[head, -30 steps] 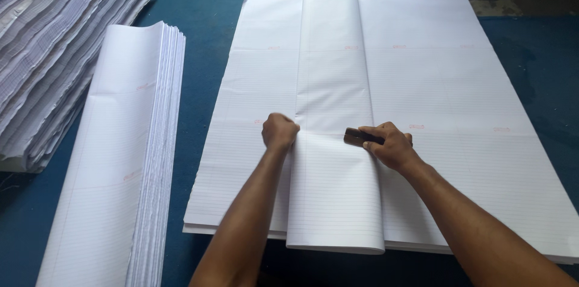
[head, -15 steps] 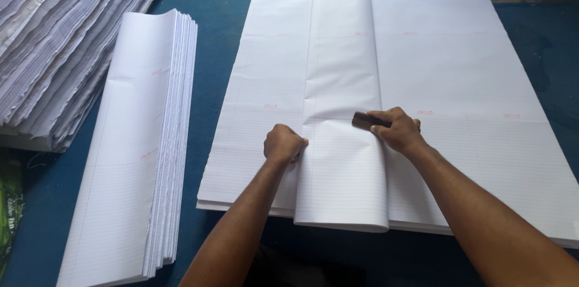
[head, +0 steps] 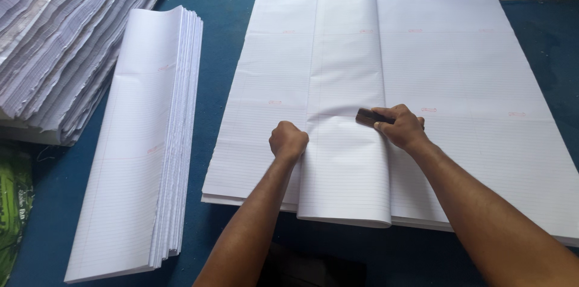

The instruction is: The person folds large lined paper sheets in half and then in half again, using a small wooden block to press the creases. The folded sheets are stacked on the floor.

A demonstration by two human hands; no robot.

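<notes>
A large stack of white ruled paper sheets (head: pixel 470 70) lies flat on a blue surface. The top sheet is folded over into a long narrow strip (head: pixel 347 82) that runs down the middle of the stack. My left hand (head: pixel 288 140) is a closed fist pressing on the left edge of that folded strip. My right hand (head: pixel 401 126) grips a small dark flat block (head: pixel 369 117) and presses it on the strip's right side, near the crease.
A pile of folded ruled sheets (head: pixel 142 142) lies to the left on the blue surface (head: pixel 220 28). A bigger heap of paper (head: pixel 54 34) fills the far left corner. A green printed packet (head: pixel 13 202) shows at the left edge.
Both hands have moved slightly farther up the folded strip, the right hand sliding the dark block along it. The view has shifted a little.
</notes>
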